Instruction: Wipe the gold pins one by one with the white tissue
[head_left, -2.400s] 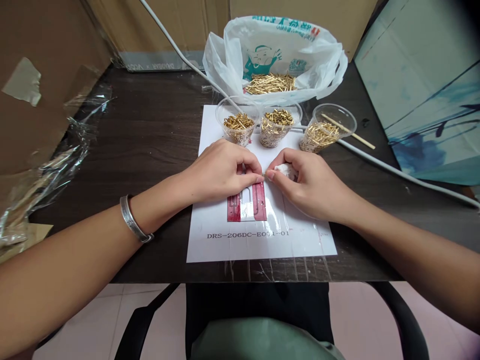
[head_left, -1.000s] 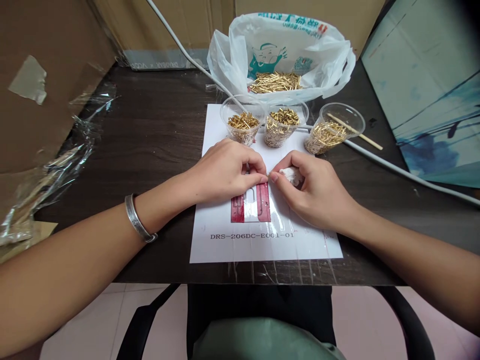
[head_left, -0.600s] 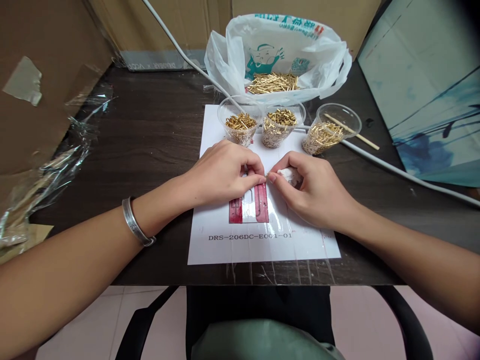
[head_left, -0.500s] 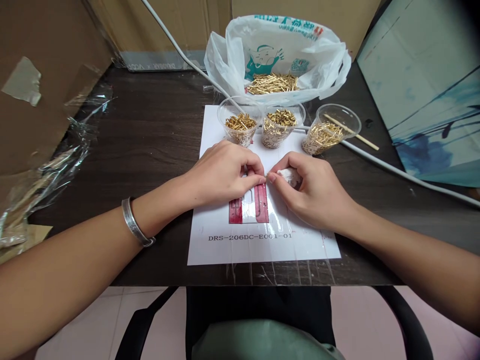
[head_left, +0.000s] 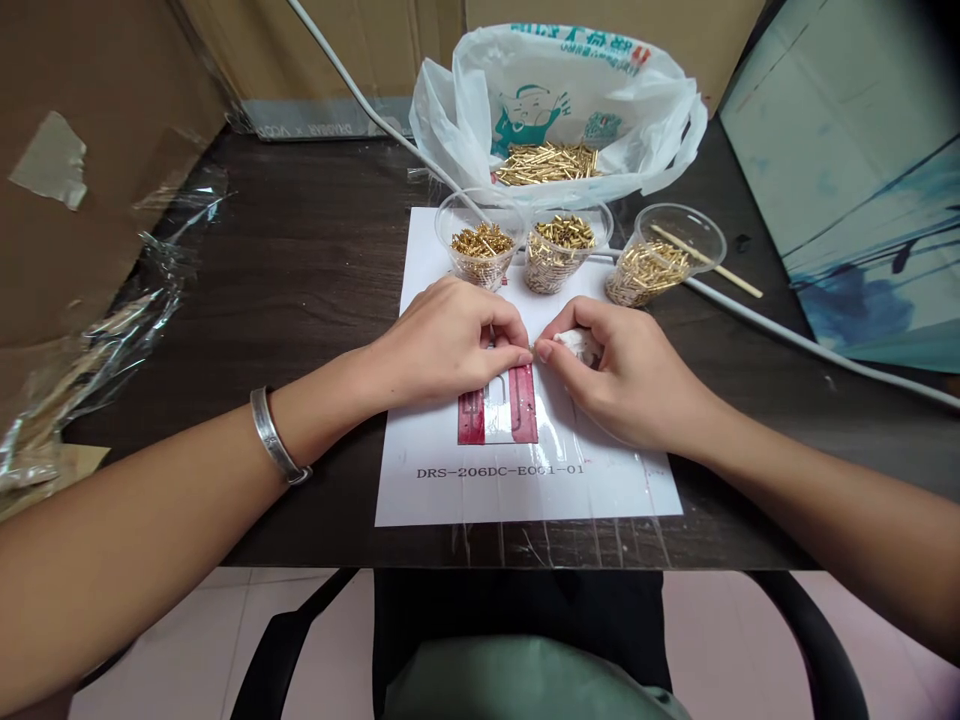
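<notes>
White tissue sits in my curled right hand, above the paper sheet, in the head view. That hand's thumb and forefinger press together, just beside the likewise pinched fingertips of my left hand; what lies between is too small to tell. Beyond stand three cups of gold pins.

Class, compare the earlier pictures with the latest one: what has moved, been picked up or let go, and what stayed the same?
Nothing visibly changed, beyond slight shifts of the whole view. The left hand and right hand stay pinched close together; the white wad remains in the right. Cups, plastic bag and paper stayed put.
</notes>
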